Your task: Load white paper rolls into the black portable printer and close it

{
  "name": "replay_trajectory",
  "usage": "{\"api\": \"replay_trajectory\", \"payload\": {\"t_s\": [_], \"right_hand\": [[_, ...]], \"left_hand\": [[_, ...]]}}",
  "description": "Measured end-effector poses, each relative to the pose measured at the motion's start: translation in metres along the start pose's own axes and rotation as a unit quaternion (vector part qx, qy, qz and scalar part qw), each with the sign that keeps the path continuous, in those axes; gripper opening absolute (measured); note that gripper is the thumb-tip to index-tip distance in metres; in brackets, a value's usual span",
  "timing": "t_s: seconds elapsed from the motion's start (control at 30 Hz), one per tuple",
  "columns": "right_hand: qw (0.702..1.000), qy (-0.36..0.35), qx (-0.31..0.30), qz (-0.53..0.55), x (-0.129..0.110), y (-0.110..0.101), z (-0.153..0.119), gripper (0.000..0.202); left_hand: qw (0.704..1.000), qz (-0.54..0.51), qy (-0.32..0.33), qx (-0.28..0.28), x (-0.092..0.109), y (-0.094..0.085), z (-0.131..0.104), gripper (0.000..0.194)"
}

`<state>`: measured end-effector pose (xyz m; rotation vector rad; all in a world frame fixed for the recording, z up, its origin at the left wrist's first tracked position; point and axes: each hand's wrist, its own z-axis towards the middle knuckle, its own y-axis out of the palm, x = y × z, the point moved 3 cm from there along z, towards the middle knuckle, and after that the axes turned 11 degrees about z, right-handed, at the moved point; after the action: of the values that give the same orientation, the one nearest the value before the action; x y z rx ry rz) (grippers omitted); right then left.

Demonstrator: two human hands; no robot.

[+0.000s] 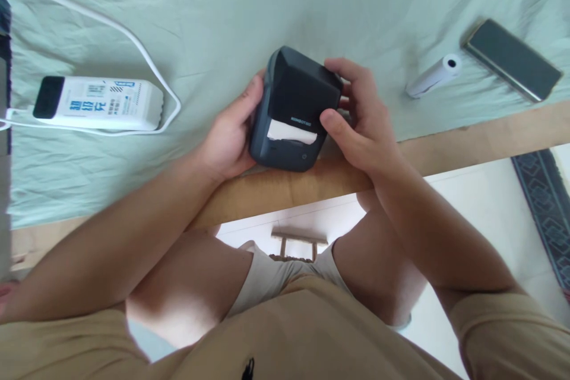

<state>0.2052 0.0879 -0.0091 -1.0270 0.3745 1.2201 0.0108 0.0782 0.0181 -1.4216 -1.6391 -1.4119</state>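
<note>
A dark label printer (303, 92) is held between both hands above the near edge of the table. White paper (291, 132) pokes out of its slot, close to a power button mark. My left hand (231, 133) grips the printer's left side, thumb along the upper edge, the other fingers hidden beneath it. On the right side my right hand (363, 113) is closed on the printer, its thumb on the front face and the fingers curled round the far corner. The printer's underside is out of sight.
To the left lies a white power bank (100, 101) with a white cable (133, 41) looping round it. A small white paper roll (431, 77) and a dark phone (512, 59) lie to the right. Pale green cloth (214, 0) covers the table, whose wooden edge (276, 190) is exposed.
</note>
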Motion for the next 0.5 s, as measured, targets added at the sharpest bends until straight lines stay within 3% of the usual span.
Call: {"api": "replay_trajectory", "payload": {"t_s": [0.17, 0.37, 0.5], "right_hand": [[1.0, -0.02, 0.008, -0.022, -0.008, -0.011, 0.002, 0.045], [0.998, -0.043, -0.019, -0.046, -0.013, -0.016, 0.005, 0.063], [0.998, -0.061, 0.021, -0.025, -0.021, -0.021, 0.008, 0.063]], "left_hand": [[0.999, -0.002, -0.027, 0.023, -0.005, -0.003, 0.003, 0.048], [0.999, -0.002, -0.002, 0.039, -0.008, -0.009, 0.004, 0.04], [0.998, -0.007, -0.021, 0.05, -0.007, -0.007, 0.004, 0.039]]}}
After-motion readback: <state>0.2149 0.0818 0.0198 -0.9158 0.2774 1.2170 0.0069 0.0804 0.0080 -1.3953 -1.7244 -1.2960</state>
